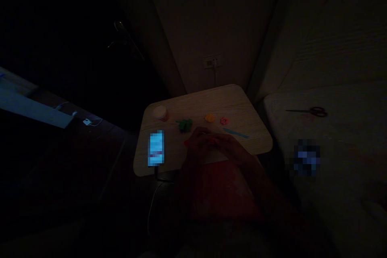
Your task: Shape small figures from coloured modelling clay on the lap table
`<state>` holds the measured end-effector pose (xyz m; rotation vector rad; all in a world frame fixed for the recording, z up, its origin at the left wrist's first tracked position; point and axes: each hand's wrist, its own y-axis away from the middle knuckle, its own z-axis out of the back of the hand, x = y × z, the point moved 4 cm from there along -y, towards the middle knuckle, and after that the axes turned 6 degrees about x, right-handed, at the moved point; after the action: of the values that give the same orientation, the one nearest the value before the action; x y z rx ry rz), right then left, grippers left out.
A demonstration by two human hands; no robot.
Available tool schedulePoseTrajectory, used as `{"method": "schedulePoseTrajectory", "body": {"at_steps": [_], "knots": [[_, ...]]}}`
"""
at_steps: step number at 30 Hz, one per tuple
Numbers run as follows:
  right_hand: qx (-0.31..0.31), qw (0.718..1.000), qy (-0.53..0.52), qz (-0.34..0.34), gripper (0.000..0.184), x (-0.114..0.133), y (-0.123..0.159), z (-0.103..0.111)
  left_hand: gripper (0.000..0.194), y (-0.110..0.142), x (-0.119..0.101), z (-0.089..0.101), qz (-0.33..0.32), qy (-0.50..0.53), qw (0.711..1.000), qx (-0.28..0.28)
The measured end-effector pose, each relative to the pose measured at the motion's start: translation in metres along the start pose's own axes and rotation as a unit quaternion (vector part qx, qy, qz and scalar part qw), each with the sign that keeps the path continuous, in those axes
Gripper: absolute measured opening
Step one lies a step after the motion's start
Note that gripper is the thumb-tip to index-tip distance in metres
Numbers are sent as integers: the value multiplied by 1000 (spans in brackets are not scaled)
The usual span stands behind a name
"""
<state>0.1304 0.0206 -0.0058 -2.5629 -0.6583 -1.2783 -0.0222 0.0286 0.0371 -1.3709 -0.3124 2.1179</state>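
In dim light, my left hand (198, 144) and my right hand (228, 145) meet over the front of the small wooden table (190, 102). Both have curled fingers around a red piece of modelling clay (212, 140), mostly covered by them. Another bit of red (186, 143) shows at the left hand's outer side. Just beyond the left hand lies a green leafy-looking piece (185, 125). Past the fingers are an orange lump (209, 117) and a small pinkish-red, flower-like piece (224, 121). A blue plastic knife (236, 133) lies beyond my right hand.
A lidded tub (160, 113) stands at the table's back left. Nearer me lies a lit phone (156, 148), its cable (157, 175) hanging over the front edge. Scissors (311, 111) rest on the pale surface to the right. A wall socket (212, 61) is behind the table.
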Motion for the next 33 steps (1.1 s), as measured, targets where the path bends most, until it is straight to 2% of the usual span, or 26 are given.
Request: {"method": "schedulePoseTrajectory", "body": {"at_steps": [5, 17, 25, 33], "knots": [[-26, 1000, 4, 3, 34, -1, 0, 1, 23, -2, -3, 1, -10, 13, 1000, -13], [-8, 1000, 12, -8, 36, 1, 2, 1, 22, -1, 0, 3, -4, 36, 999, -26], [-14, 999, 29, -22, 42, 3, 3, -1, 27, -1, -7, 1, -21, 6, 1000, -14], [-5, 999, 44, -30, 38, 3, 4, -1, 24, -1, -5, 2, -15, 32, 999, -4]]}}
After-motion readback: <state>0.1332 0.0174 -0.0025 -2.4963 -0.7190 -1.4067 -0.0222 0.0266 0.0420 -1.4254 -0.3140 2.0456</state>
